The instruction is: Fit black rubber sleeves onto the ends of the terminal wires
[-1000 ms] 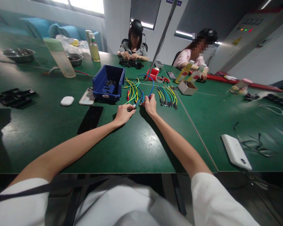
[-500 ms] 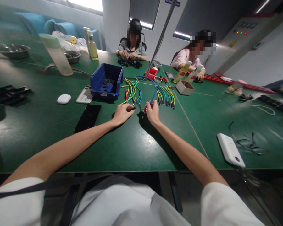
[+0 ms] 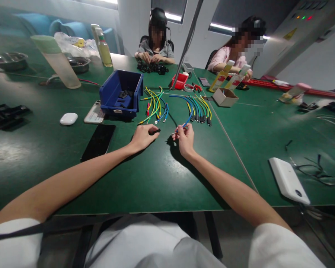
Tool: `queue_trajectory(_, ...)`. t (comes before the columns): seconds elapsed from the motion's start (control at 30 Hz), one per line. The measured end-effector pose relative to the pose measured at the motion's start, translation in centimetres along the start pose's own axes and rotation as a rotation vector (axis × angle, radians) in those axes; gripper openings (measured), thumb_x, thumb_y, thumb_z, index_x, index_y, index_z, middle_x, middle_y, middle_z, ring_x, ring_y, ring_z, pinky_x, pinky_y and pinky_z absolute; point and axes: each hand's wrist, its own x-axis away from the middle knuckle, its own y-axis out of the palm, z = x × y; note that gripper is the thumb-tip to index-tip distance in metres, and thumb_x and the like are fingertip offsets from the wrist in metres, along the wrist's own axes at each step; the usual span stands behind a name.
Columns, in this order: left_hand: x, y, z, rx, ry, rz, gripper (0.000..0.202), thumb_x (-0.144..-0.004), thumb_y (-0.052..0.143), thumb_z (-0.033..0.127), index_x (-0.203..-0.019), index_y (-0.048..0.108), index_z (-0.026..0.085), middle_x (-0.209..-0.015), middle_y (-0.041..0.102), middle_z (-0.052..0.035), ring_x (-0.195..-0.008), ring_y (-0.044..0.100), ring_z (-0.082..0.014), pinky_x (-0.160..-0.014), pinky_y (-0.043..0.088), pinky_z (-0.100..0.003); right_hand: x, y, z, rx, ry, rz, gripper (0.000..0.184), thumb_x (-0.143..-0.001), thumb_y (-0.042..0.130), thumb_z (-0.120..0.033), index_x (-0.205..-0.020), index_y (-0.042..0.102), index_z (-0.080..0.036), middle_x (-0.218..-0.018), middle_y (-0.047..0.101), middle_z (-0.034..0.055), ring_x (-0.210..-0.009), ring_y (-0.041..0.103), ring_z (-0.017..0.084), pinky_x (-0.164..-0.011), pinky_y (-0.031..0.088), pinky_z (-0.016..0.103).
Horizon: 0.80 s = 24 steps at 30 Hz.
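My left hand (image 3: 143, 137) is closed in a pinch on a small black sleeve (image 3: 156, 131), its tip sticking out past the fingers. My right hand (image 3: 185, 140) grips a blue cable (image 3: 189, 117) close to its metal end, which points toward my left hand. The rest of this cable curves up and back over the green table. Between and beyond the hands lies a loose group of yellow, green and blue cables (image 3: 159, 106) with ring terminals. More cables (image 3: 202, 109), with black sleeves on their near ends, lie side by side to the right.
A blue bin (image 3: 106, 95) holding small black pieces stands behind my left hand. A black phone (image 3: 99, 142) and a white case (image 3: 69, 118) lie at the left. To the right are a small cardboard box (image 3: 225, 98), a white power bank (image 3: 289, 180) and glasses (image 3: 309, 170). Two people sit across the table.
My right hand has moved slightly right, away from the left hand, with the blue cable. The cable's arch has dropped lower toward the right cable group. The camera view has shifted a little.
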Motion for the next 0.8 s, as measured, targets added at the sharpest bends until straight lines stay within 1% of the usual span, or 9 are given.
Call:
queue_trajectory(0.13, -0.22, -0.1, 0.13, 0.032, 0.008, -0.025, 0.018, -0.079, 0.065, 0.024, -0.092, 0.073, 0.016, -0.09, 0.075, -0.0052, -0.079, 0.068, -0.0181, -0.079, 0.054, -0.031, 0.02, -0.31, 0.12, -0.073, -0.006, 0.002, 0.031, -0.086, 0.06, -0.047, -0.089, 0.038, -0.025, -0.074, 0.056, -0.0072, -0.049, 0.057, 0.006, -0.043, 0.045, 0.018)
queue_trajectory(0.3, -0.25, -0.07, 0.21, 0.027, 0.036, -0.078, 0.019, -0.079, 0.066, 0.024, -0.095, 0.074, 0.016, -0.089, 0.074, -0.0049, -0.077, 0.067, -0.017, -0.079, 0.053, -0.03, 0.15, -0.52, 0.14, -0.084, -0.025, -0.01, 0.029, -0.088, 0.059, -0.045, -0.091, 0.038, -0.026, -0.075, 0.055, -0.0073, -0.05, 0.057, 0.006, -0.045, 0.046, 0.019)
queue_trajectory(0.47, -0.29, -0.06, 0.0, 0.048, 0.043, -0.078, 0.018, -0.079, 0.067, 0.026, -0.094, 0.074, 0.016, -0.088, 0.074, -0.0045, -0.076, 0.066, -0.016, -0.077, 0.052, -0.029, 0.16, -0.5, 0.13, -0.06, -0.023, -0.034, 0.026, -0.088, 0.059, -0.043, -0.09, 0.039, -0.026, -0.075, 0.055, -0.0073, -0.051, 0.058, 0.006, -0.046, 0.047, 0.019)
queue_trajectory(0.63, -0.36, -0.1, -0.15, 0.059, 0.051, -0.077, 0.014, -0.08, 0.068, 0.025, -0.09, 0.074, 0.018, -0.089, 0.074, -0.0036, -0.079, 0.066, -0.0165, -0.077, 0.05, -0.03, 0.21, -0.52, 0.11, 0.019, -0.043, -0.019, 0.026, -0.089, 0.058, -0.044, -0.091, 0.039, -0.026, -0.071, 0.053, -0.0074, -0.051, 0.058, 0.007, -0.046, 0.048, 0.02)
queue_trajectory(0.8, -0.37, 0.05, -0.42, 0.056, 0.038, -0.061, 0.014, -0.078, 0.07, 0.024, -0.089, 0.076, 0.02, -0.086, 0.074, -0.0034, -0.075, 0.064, -0.0169, -0.075, 0.05, -0.031, 0.3, -0.6, -0.12, 0.049, -0.055, -0.035, 0.025, -0.089, 0.058, -0.044, -0.092, 0.04, -0.026, -0.069, 0.054, -0.0071, -0.052, 0.059, 0.009, -0.048, 0.05, 0.022)
